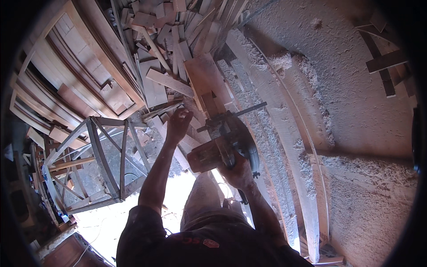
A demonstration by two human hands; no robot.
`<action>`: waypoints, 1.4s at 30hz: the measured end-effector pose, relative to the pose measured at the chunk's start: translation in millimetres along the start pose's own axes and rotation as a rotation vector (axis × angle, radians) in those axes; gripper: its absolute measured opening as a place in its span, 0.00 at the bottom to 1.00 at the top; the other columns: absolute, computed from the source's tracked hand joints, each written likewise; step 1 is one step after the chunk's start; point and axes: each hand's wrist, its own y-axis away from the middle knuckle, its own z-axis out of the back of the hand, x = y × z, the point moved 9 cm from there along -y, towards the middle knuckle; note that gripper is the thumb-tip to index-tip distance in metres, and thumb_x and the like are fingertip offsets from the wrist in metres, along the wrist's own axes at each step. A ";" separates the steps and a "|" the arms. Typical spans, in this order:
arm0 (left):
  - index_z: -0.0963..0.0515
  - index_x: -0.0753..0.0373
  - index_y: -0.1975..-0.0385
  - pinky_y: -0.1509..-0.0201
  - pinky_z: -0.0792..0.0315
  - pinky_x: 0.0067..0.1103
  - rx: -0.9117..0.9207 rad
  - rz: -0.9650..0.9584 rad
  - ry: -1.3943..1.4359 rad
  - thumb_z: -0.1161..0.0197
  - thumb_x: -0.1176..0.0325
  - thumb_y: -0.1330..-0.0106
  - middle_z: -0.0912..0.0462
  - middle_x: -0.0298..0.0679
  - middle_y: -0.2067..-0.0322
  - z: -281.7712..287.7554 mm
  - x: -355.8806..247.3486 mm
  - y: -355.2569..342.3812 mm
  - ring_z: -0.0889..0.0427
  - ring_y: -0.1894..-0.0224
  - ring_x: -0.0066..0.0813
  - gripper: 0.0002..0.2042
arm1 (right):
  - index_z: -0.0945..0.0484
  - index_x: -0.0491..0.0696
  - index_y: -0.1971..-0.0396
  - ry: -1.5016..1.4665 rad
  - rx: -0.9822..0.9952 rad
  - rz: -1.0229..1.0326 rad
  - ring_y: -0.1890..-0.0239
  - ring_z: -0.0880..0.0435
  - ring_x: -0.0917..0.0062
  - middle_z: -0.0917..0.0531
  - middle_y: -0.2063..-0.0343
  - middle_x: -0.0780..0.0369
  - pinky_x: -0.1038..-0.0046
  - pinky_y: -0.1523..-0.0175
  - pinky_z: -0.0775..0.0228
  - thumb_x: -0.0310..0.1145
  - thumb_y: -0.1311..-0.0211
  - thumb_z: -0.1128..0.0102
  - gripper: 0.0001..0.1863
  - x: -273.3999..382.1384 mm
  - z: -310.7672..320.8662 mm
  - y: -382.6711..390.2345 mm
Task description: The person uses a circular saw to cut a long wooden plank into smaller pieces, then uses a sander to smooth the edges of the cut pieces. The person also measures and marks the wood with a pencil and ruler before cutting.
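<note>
My right hand (239,172) is wrapped round the rear handle of a circular saw (243,135), which lies just ahead of my body. A straight metal bar (251,109) crosses the saw's front and sticks out to the right. Beyond the saw, a short reddish-brown board (205,73) points away from me, its near end meeting the saw's front. The blade is hidden from above. My left hand (180,123) is raised to the left of the saw and board, fingers curled in; whether anything small is in them cannot be made out.
Wood offcuts (167,82) are heaped at the far centre. Long planks (275,98) dusted with shavings lean along the rough wall (356,89) on my right. Left stand a metal-legged frame (105,164) and wooden door-like frames (84,62). Bright light falls on the floor near my legs.
</note>
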 end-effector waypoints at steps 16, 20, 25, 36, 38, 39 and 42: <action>0.35 0.59 0.35 0.40 0.24 0.34 0.085 0.131 1.058 0.54 0.44 0.22 0.26 0.45 0.39 -44.9 0.7 126.5 0.22 0.40 0.37 0.27 | 0.24 0.43 0.40 -0.036 -0.044 0.088 0.53 0.12 0.65 0.13 0.57 0.50 0.65 0.48 0.21 0.34 0.46 0.32 0.31 26.4 -5.6 -52.5; 0.35 0.60 0.36 0.35 0.27 0.37 0.059 0.143 1.122 0.54 0.45 0.21 0.26 0.47 0.39 -42.7 -1.7 115.9 0.23 0.38 0.39 0.27 | 0.26 0.43 0.40 -0.038 0.002 0.010 0.52 0.14 0.55 0.16 0.56 0.47 0.59 0.48 0.22 0.30 0.49 0.35 0.32 28.5 -7.8 -63.9; 0.35 0.61 0.36 0.35 0.26 0.37 0.028 0.138 1.128 0.54 0.46 0.21 0.26 0.47 0.39 -37.8 -9.2 105.1 0.24 0.38 0.40 0.26 | 0.24 0.44 0.40 -0.041 -0.024 0.031 0.56 0.11 0.66 0.13 0.58 0.50 0.64 0.50 0.21 0.33 0.48 0.32 0.32 26.4 -10.9 -76.3; 0.36 0.61 0.36 0.35 0.25 0.38 0.031 0.073 1.129 0.56 0.48 0.20 0.24 0.47 0.40 -27.1 -10.4 76.1 0.21 0.39 0.42 0.25 | 0.25 0.43 0.41 -0.012 0.023 0.010 0.56 0.12 0.63 0.13 0.59 0.49 0.63 0.50 0.22 0.33 0.47 0.34 0.30 33.8 -15.1 -106.3; 0.36 0.60 0.36 0.34 0.26 0.38 0.021 0.072 1.120 0.56 0.47 0.20 0.24 0.47 0.40 -24.7 -9.3 69.8 0.21 0.39 0.42 0.25 | 0.24 0.42 0.43 -0.002 0.027 0.000 0.56 0.12 0.63 0.13 0.60 0.49 0.63 0.50 0.22 0.33 0.47 0.34 0.29 34.7 -16.3 -112.8; 0.36 0.60 0.36 0.34 0.26 0.38 0.012 0.070 1.114 0.56 0.47 0.20 0.24 0.47 0.40 -22.1 -7.8 66.2 0.21 0.39 0.42 0.25 | 0.24 0.41 0.45 -0.006 0.012 0.020 0.55 0.13 0.59 0.14 0.60 0.48 0.61 0.50 0.22 0.33 0.47 0.35 0.28 40.2 -16.3 -115.8; 0.36 0.60 0.36 0.33 0.27 0.38 0.006 0.088 1.129 0.56 0.47 0.20 0.24 0.46 0.40 -21.4 -3.3 58.1 0.21 0.39 0.42 0.25 | 0.24 0.39 0.47 -0.028 -0.024 0.097 0.55 0.13 0.55 0.14 0.61 0.46 0.59 0.49 0.21 0.33 0.49 0.35 0.27 42.1 -19.2 -126.2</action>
